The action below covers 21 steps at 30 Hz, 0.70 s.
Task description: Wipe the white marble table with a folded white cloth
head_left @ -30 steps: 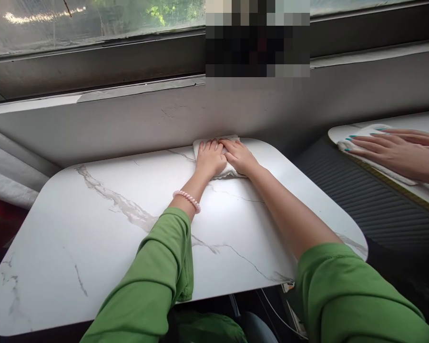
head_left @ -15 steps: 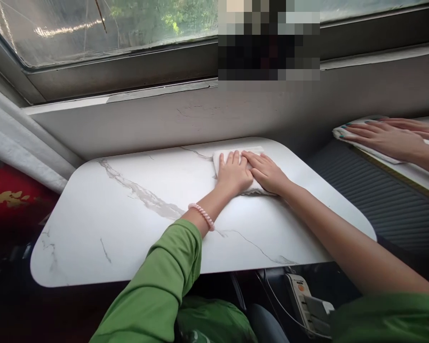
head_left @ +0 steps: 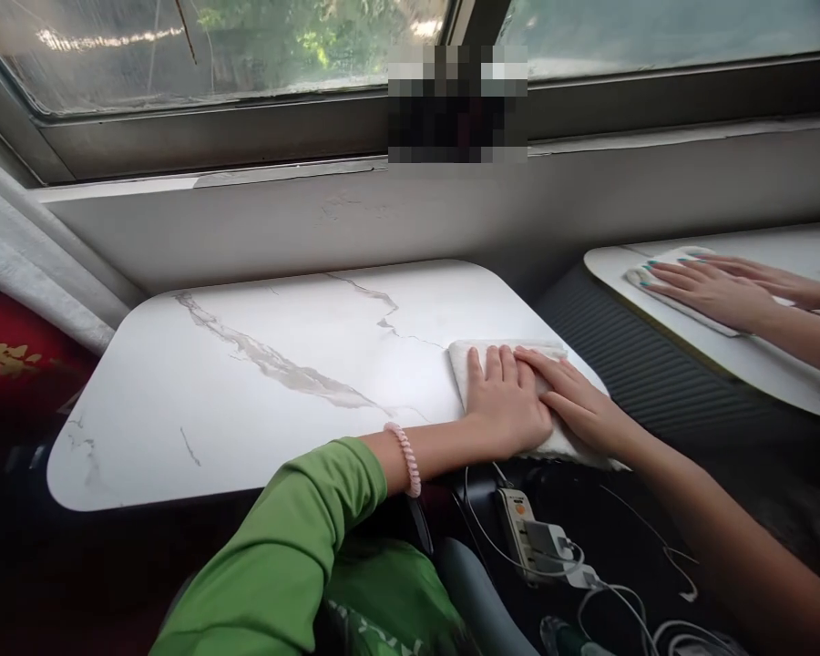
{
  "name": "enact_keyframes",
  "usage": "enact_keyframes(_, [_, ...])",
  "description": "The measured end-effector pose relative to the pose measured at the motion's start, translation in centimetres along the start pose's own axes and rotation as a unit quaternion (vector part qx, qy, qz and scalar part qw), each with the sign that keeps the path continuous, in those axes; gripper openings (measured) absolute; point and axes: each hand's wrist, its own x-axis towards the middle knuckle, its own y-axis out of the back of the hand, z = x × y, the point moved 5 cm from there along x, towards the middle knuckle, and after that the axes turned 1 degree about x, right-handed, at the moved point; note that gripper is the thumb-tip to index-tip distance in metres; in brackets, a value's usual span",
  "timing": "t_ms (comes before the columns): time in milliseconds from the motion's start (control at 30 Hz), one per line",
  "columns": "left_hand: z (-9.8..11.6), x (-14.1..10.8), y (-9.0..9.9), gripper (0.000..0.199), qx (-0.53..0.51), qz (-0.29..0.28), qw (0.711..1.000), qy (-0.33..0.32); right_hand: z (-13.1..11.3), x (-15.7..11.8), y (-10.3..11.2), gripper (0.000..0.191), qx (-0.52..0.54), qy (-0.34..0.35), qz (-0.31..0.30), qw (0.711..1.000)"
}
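A folded white cloth lies on the right end of a white marble-patterned table, its lower edge reaching past the table's near right edge. Flat on the cloth rests my left hand, fingers spread, with a pink coiled band on the wrist. My right hand presses on the cloth just to the right, fingers stretched out, its fingertips touching or close to my left hand.
Another person's hands lie on a white cloth on a second table at the right. Below the near edge are a power strip and white cables. A curtain hangs at the left, beside a red item.
Both my hands and the cloth have moved toward me and to the right, from the table's far part to its near right edge. The view has shifted, showing more of the second table.
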Motion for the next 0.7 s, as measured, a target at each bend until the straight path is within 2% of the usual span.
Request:
enact_keyframes(133, [2.3, 0.7, -0.3, 0.06, -0.004, -0.012, 1.0, -0.023, 1.0, -1.7, 1.2, 0.058, -0.013, -0.04, 0.033, 0.999])
enact_keyframes(233, [2.6, 1.5, -0.1, 0.06, 0.003, 0.0, 1.0, -0.031, 1.4, -1.7, 1.4, 0.059, -0.02, -0.063, 0.085, 0.994])
enact_keyframes(333, [2.3, 2.8, -0.3, 0.061, 0.007, 0.004, 0.999, -0.045, 2.4, -0.7, 1.0, 0.063, -0.035, -0.065, 0.093, 0.993])
enact_keyframes(500, [0.5, 6.6, -0.7, 0.059, 0.007, 0.01, 0.999, -0.035, 5.1, 3.5, 0.6, 0.06, -0.064, -0.077, 0.073, 0.992])
enact_keyframes(700, [-3.8, 12.4, -0.8, 0.056, 0.01, 0.035, 0.999, 0.01, 6.8, 11.5, -0.1, 0.056, -0.057, -0.092, 0.051, 0.993])
